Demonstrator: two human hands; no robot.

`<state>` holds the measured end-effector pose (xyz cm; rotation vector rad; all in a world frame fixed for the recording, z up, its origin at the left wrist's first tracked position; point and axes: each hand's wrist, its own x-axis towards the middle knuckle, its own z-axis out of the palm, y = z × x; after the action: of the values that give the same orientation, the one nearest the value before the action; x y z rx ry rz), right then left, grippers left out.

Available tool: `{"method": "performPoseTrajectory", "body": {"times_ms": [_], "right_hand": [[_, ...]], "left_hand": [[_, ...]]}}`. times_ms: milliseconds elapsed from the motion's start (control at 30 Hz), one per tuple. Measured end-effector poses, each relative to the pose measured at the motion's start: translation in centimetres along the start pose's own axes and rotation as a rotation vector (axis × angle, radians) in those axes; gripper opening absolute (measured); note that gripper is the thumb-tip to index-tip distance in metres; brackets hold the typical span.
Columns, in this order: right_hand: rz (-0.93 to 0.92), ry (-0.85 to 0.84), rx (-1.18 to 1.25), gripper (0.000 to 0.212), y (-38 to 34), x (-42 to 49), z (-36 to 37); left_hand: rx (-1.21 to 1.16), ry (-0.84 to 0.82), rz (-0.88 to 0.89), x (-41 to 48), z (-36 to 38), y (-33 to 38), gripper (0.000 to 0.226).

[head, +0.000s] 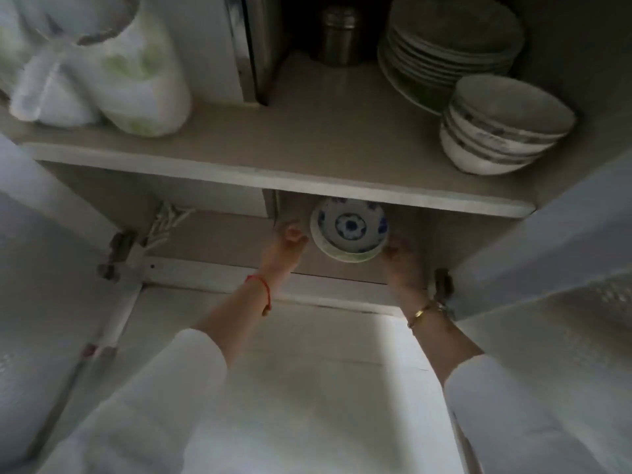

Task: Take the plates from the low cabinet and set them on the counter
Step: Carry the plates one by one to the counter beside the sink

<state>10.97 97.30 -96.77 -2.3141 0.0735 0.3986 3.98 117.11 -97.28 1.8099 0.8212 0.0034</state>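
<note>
A small stack of plates (349, 229), the top one white with a blue flower pattern, lies on the bottom shelf of the low cabinet, partly under the middle shelf's edge. My left hand (287, 246) sits at the stack's left rim with fingers curled against it. My right hand (402, 258) is at the stack's right rim, dim and blurred. Both hands flank the stack, which rests on the shelf floor. A taller stack of plain plates (451, 46) stands on the middle shelf at the right.
Stacked bowls (502, 128) stand at the middle shelf's right front. A metal canister (338, 35) is at the back, white plastic bags (99, 70) at the left. Both cabinet doors stand open at the sides, with hinges (118, 254) showing. A pale floor lies below.
</note>
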Motion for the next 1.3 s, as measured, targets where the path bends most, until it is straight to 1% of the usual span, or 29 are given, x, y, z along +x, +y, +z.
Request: {"method": "performPoseTrajectory", "body": {"times_ms": [67, 167, 300, 400, 500, 633, 700, 800, 933, 1033, 1100, 1167, 1233, 1300], "right_hand": [[-0.003, -0.007, -0.023, 0.029, 1.6, 3.0, 1.4], [0.02, 0.001, -0.035, 0.036, 3.0, 6.4, 2.7], [-0.114, 0.106, -0.147, 0.032, 3.8, 9.3, 4.3], [-0.098, 0.139, -0.126, 0.036, 3.8, 10.9, 5.0], [-0.052, 0.155, -0.144, 0.042, 3.8, 11.7, 5.5], [-0.077, 0.134, -0.146, 0.039, 4.1, 12.1, 5.7], [-0.085, 0.145, -0.116, 0.037, 4.3, 11.9, 5.7], [-0.083, 0.17, -0.036, 0.038, 4.3, 11.4, 5.6], [-0.103, 0.151, -0.023, 0.036, 4.4, 10.3, 5.6], [-0.124, 0.126, 0.035, 0.036, 4.2, 8.6, 6.1], [-0.122, 0.11, 0.117, 0.036, 3.9, 7.1, 6.8], [-0.119, 0.096, 0.24, 0.035, 3.6, 5.4, 7.4], [-0.127, 0.078, 0.316, 0.037, 3.4, 3.6, 8.0], [-0.125, 0.024, 0.384, 0.037, 3.1, 1.7, 8.4]], "left_hand": [[0.016, 0.018, 0.051, 3.1, 2.0, -1.7, 0.042], [0.12, 0.027, 0.141, 5.9, 3.9, -3.3, 0.051], [0.116, 0.028, 0.22, 8.9, 5.7, -4.2, 0.048], [0.123, 0.006, 0.228, 10.4, 6.5, -3.9, 0.044], [0.136, -0.03, 0.195, 11.3, 7.1, -3.6, 0.042], [0.199, -0.094, 0.217, 11.9, 7.3, -3.6, 0.034], [0.154, -0.127, 0.21, 11.9, 7.3, -3.7, 0.036], [0.068, -0.129, 0.192, 11.3, 7.2, -3.9, 0.041], [-0.089, -0.091, 0.209, 9.9, 6.8, -5.1, 0.034], [-0.064, -0.029, 0.281, 8.3, 5.6, -5.8, 0.028], [-0.045, 0.017, 0.304, 6.9, 4.5, -6.2, 0.029], [-0.081, 0.069, 0.303, 5.2, 3.1, -6.7, 0.031], [-0.194, 0.084, 0.258, 3.4, 1.7, -7.5, 0.034], [-0.285, 0.082, 0.214, 1.6, 0.1, -8.2, 0.041]]}}
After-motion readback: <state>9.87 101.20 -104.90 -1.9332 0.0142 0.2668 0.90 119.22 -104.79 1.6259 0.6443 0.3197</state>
